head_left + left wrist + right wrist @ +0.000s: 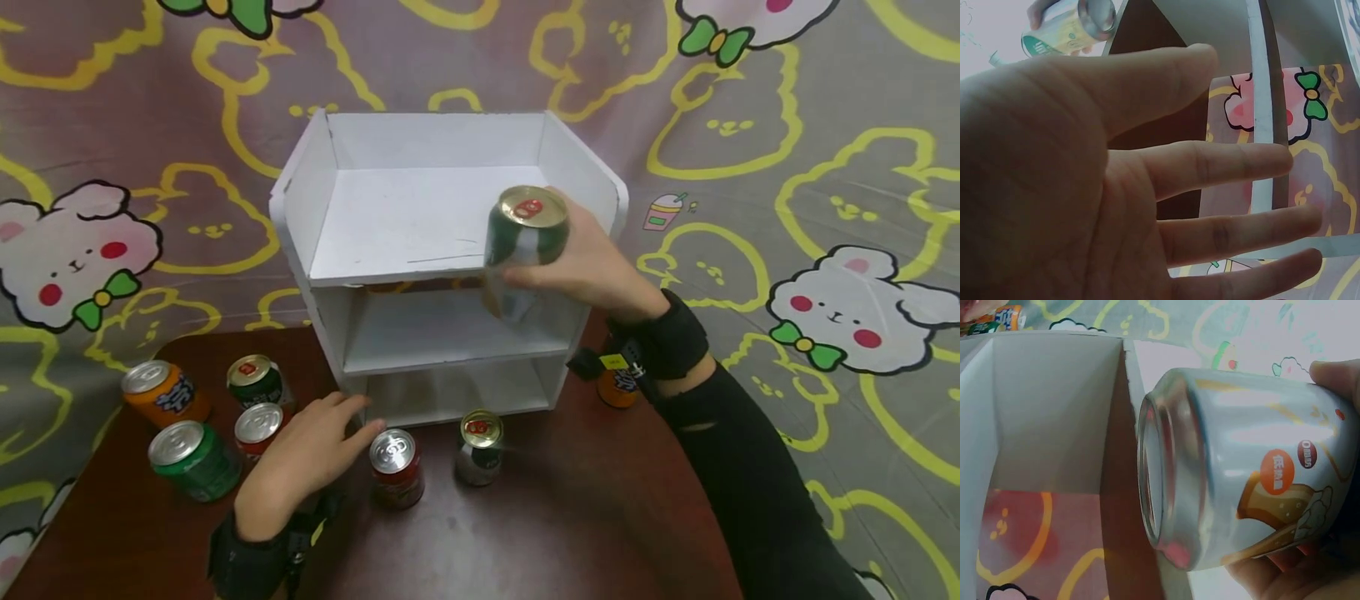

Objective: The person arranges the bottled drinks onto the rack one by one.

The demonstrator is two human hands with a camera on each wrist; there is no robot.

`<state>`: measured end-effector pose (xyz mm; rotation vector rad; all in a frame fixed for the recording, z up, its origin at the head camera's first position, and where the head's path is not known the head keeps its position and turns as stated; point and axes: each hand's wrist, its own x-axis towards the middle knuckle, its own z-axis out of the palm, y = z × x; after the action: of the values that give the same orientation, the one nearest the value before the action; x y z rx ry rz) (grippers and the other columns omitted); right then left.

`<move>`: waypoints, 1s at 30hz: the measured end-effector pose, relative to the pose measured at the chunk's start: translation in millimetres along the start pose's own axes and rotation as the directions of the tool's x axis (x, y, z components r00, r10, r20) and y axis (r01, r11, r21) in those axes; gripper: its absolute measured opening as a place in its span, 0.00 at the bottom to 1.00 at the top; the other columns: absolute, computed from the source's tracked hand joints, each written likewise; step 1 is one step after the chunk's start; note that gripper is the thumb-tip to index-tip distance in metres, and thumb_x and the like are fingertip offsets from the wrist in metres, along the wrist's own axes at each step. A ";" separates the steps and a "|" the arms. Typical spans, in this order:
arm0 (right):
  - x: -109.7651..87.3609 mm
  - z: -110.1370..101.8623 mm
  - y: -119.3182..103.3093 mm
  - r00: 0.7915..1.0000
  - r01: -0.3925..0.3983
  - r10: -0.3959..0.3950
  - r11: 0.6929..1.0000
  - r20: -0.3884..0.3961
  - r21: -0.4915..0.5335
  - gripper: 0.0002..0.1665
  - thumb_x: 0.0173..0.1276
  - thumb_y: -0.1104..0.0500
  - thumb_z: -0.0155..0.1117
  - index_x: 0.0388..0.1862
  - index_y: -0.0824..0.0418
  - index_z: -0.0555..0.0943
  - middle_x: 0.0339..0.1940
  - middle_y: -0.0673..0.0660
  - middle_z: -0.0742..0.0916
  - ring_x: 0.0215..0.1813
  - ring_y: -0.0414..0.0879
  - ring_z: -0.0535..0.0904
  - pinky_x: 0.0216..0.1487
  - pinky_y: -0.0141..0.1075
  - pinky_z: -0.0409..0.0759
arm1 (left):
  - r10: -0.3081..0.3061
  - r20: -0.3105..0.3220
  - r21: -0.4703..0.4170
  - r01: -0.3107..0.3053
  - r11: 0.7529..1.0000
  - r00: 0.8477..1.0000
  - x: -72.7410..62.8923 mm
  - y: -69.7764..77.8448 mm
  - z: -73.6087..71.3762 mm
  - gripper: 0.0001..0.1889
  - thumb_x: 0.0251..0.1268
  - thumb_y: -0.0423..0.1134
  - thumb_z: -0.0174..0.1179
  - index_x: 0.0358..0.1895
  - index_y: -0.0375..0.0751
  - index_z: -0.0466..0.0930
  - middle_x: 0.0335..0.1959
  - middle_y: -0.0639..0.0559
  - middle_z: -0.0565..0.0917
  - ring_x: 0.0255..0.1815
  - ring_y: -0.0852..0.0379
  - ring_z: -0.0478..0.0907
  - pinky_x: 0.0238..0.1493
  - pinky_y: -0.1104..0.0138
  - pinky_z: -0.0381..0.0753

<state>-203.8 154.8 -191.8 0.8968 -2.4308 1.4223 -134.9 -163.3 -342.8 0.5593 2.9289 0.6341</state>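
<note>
My right hand (588,262) grips a green-and-white drink can (525,242) with a gold lid, in front of the white shelf unit (318,250) at top-board height. The right wrist view shows the can's silver base (1175,475) beside the board's edge, with fingers around its far end. My left hand (307,454) holds nothing; its fingers are spread near the unit's lower left corner, as the left wrist view of the palm (1110,181) shows. Close by the left hand stand a red can (397,475) and another red can (258,425), partly hidden by it.
A gold-lidded can (480,454) stands before the unit. To the left are an orange can (172,398), a green can (202,465) and a dark green can (258,383). Another orange can (618,389) is partly behind my right wrist. A patterned curtain (712,275) hangs behind.
</note>
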 end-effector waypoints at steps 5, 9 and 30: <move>8.8 0.2 -10.7 1.000 0.001 -0.001 1.000 -0.021 0.027 0.41 0.47 0.62 0.76 0.60 0.62 0.69 0.50 0.56 0.79 0.51 0.46 0.72 0.54 0.42 0.68 | 0.006 -0.005 0.010 -0.006 1.000 1.000 -0.3 0.0 0.2 0.28 0.68 0.56 0.52 0.58 0.35 0.75 0.54 0.34 0.75 0.52 0.38 0.74 0.47 0.47 0.74; 15.9 1.1 -16.7 0.999 -0.006 0.006 1.000 -0.038 -0.006 0.42 0.48 0.61 0.76 0.62 0.62 0.67 0.52 0.56 0.79 0.51 0.46 0.73 0.54 0.42 0.69 | 0.009 -0.014 0.016 -0.009 1.000 1.000 0.1 0.0 0.6 0.29 0.67 0.57 0.53 0.57 0.35 0.76 0.54 0.35 0.76 0.51 0.39 0.75 0.47 0.47 0.75; 45.0 16.3 -6.0 0.993 -0.089 0.091 0.996 -0.074 0.021 0.45 0.54 0.58 0.74 0.66 0.60 0.60 0.53 0.55 0.76 0.51 0.44 0.74 0.53 0.38 0.73 | -0.009 0.021 -0.002 0.009 1.000 1.000 2.9 -1.6 -0.3 0.29 0.68 0.56 0.53 0.58 0.35 0.75 0.54 0.35 0.75 0.52 0.40 0.75 0.47 0.47 0.74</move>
<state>-234.0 120.6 -176.0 0.7319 -2.4352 1.4817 -138.2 -163.7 -343.3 0.5482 2.9097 0.6264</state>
